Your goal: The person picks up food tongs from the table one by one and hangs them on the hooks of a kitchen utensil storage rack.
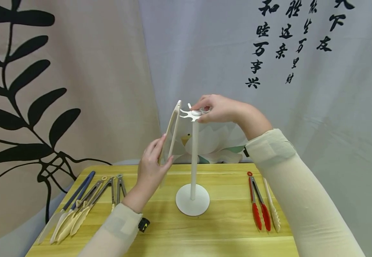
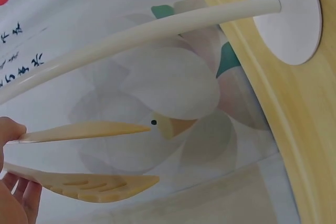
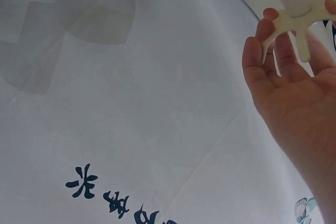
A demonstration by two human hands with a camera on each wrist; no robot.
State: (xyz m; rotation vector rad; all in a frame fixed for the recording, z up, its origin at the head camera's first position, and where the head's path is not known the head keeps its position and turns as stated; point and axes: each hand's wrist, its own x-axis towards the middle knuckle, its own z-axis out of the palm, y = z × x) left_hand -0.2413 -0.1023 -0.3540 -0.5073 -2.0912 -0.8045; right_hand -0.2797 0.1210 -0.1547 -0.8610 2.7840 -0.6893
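A white rack stand (image 1: 194, 153) rises from a round base (image 1: 192, 200) in the middle of the table. My right hand (image 1: 222, 110) grips its top, where curved hooks (image 1: 187, 114) spread outward; in the right wrist view the fingers curl around the hooks (image 3: 299, 23). Left of the pole, my left hand (image 1: 151, 166) holds cream tongs (image 1: 175, 123) nearly upright. Their ring end is up beside the hooks. The left wrist view shows both scalloped tong heads (image 2: 100, 186) pointing away from the hand, with a gap between them.
Several tongs (image 1: 86, 201) with cream, translucent and blue parts lie on the wooden table (image 1: 231, 221) at left. Red tongs (image 1: 259, 205) lie at right, next to a pale utensil (image 1: 272, 207). Behind the table hangs a printed curtain (image 1: 205, 53).
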